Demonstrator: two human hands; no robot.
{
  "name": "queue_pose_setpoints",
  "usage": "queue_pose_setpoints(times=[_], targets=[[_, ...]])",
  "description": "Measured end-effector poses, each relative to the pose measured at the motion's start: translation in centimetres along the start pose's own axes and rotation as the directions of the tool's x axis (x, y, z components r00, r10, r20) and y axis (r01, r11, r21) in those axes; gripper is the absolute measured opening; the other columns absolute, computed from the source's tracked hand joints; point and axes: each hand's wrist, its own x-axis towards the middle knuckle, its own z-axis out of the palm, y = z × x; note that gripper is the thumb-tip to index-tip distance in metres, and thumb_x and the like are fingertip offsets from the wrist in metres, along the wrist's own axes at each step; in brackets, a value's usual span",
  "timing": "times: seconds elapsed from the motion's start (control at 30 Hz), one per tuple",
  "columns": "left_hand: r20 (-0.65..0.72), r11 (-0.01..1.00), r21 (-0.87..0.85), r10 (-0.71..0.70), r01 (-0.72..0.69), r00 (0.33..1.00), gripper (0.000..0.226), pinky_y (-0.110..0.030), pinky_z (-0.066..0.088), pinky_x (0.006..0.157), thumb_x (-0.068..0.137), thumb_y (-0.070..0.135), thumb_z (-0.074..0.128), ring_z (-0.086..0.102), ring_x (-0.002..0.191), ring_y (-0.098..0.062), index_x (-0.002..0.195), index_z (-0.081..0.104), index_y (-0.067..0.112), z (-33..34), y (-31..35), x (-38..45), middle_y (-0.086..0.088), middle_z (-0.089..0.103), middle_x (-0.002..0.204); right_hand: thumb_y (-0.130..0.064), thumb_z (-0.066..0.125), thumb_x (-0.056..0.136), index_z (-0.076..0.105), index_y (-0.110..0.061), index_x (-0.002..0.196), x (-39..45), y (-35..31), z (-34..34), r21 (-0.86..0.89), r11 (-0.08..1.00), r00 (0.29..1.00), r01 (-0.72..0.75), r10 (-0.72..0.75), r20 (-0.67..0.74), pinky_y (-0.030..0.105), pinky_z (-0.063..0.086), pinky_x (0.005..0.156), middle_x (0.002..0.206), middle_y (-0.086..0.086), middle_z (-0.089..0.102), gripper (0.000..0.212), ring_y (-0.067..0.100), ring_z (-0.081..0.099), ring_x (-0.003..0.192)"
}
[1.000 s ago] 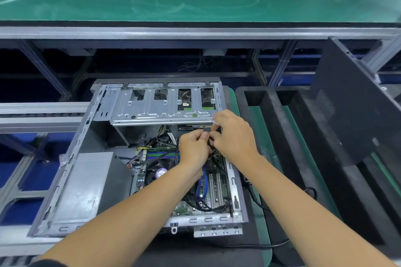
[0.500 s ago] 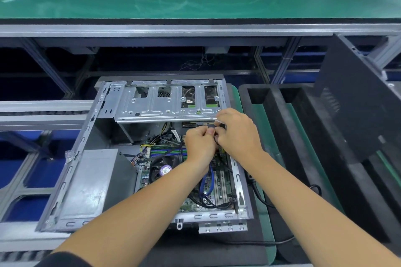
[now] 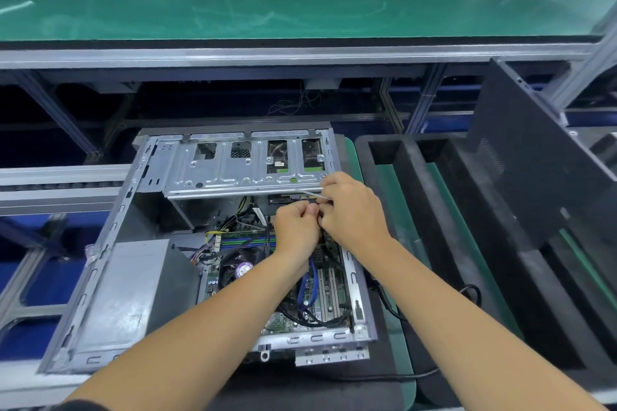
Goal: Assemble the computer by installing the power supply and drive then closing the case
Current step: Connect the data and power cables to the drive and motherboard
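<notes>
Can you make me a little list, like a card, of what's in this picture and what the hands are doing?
place: workbench with green mat
case: open, lying on its side
power supply: grey box inside, at left
drive cage: at the far end
left hand: curled, pinching something small, unclear what
right hand: curled, meeting the left over the board
side panel: off, leaning at right

Light: bright, even, overhead | Glare: sheen on green belt (image 3: 300, 0) | Shadows: dark under the frame | Blur: soft at edges | Distortion: wide-angle bowing
</notes>
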Motion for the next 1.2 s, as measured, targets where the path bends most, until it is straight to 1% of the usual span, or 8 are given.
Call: queue_pose_setpoints(times=[0.27,0.37,0.5,0.67,0.83,0.97,1.13,1.2], targets=[[-0.027,0.999,-0.039,0.004,-0.005,1.0,0.029,-0.029,0.036,0.053,0.096,0.003,0.047,0.042,0.053,-0.019,0.07,0.058,-0.006,-0.1,0.0,0.1,-0.011,0.049,0.058,-0.019,0.055,0.089,0.074,-0.015,0.091,-0.3,-0.1,-0.2,-0.022,0.999,0.999,0.034,-0.035,-0.027,0.027,0.033,0.064,0.117,-0.01,0.061,0.019,0.023,0.062,0.092],[-0.028,1.0,-0.021,0.014,-0.015,1.0,0.03,-0.021,0.034,0.046,0.096,0.003,0.047,0.041,0.049,-0.016,0.068,0.057,-0.002,-0.1,-0.2,0.2,-0.01,0.048,0.056,-0.018,0.055,0.089,0.074,-0.014,0.09,-0.3,-0.1,-0.2,-0.018,0.999,0.999,0.041,-0.041,-0.03,0.028,0.034,0.064,0.116,-0.009,0.062,0.019,0.024,0.062,0.09],[-0.014,1.0,-0.026,0.004,-0.004,1.0,0.031,-0.021,0.034,0.047,0.096,0.003,0.047,0.042,0.045,-0.014,0.067,0.057,0.001,-0.2,-0.1,0.1,-0.008,0.049,0.054,-0.016,0.057,0.088,0.075,-0.014,0.089,-0.3,0.0,-0.1,0.006,1.0,0.998,0.028,-0.028,-0.06,0.029,0.042,0.066,0.113,-0.01,0.062,0.018,0.021,0.061,0.09],[0.013,1.0,-0.022,-0.011,0.011,1.0,0.034,-0.02,0.033,0.045,0.097,0.005,0.045,0.043,0.042,-0.011,0.067,0.061,0.002,-0.5,-0.3,0.1,-0.003,0.052,0.049,-0.014,0.068,0.081,0.065,-0.014,0.092,-0.3,0.3,0.1,0.161,0.987,0.995,-0.017,0.032,-0.093,0.033,0.047,0.071,0.099,-0.005,0.063,0.011,0.021,0.058,0.086],[0.03,0.999,-0.04,-0.017,0.019,0.999,0.031,-0.017,0.037,0.041,0.097,0.004,0.045,0.047,0.041,-0.008,0.076,0.067,0.004,-1.1,-0.2,0.0,-0.001,0.054,0.048,-0.018,0.074,0.079,0.069,-0.019,0.102,-0.1,0.6,0.0,0.228,0.974,0.997,-0.01,0.028,-0.074,0.022,0.037,0.075,0.108,-0.009,0.063,0.023,0.012,0.057,0.095],[0.036,0.999,-0.037,-0.024,0.025,0.999,0.026,-0.019,0.039,0.043,0.096,0.002,0.045,0.048,0.046,-0.012,0.079,0.065,-0.003,-1.0,-0.2,-0.1,-0.006,0.054,0.052,-0.013,0.074,0.078,0.068,-0.02,0.088,-0.1,0.5,0.0,0.224,0.974,0.998,-0.026,0.038,-0.048,0.025,0.042,0.076,0.105,-0.011,0.06,0.013,0.011,0.057,0.093],[0.054,0.999,-0.044,-0.008,0.01,0.998,0.034,-0.019,0.043,0.045,0.096,0.001,0.045,0.05,0.043,-0.006,0.08,0.069,0.018,-1.1,-0.2,-0.3,-0.005,0.057,0.055,-0.012,0.075,0.076,0.06,-0.026,0.075,-0.2,0.1,0.1,0.229,0.967,0.993,-0.109,0.114,-0.009,0.027,0.033,0.067,0.104,-0.019,0.055,0.02,0.012,0.058,0.092],[0.059,0.998,-0.059,-0.009,0.012,0.998,0.035,-0.019,0.044,0.046,0.097,0.001,0.045,0.05,0.044,-0.006,0.088,0.071,0.023,-1.1,-0.1,-0.4,-0.004,0.059,0.056,-0.013,0.076,0.076,0.061,-0.026,0.073,-0.2,0.2,0.1,0.239,0.963,0.992,-0.124,0.128,-0.002,0.026,0.03,0.067,0.106,-0.021,0.054,0.02,0.01,0.057,0.092]])
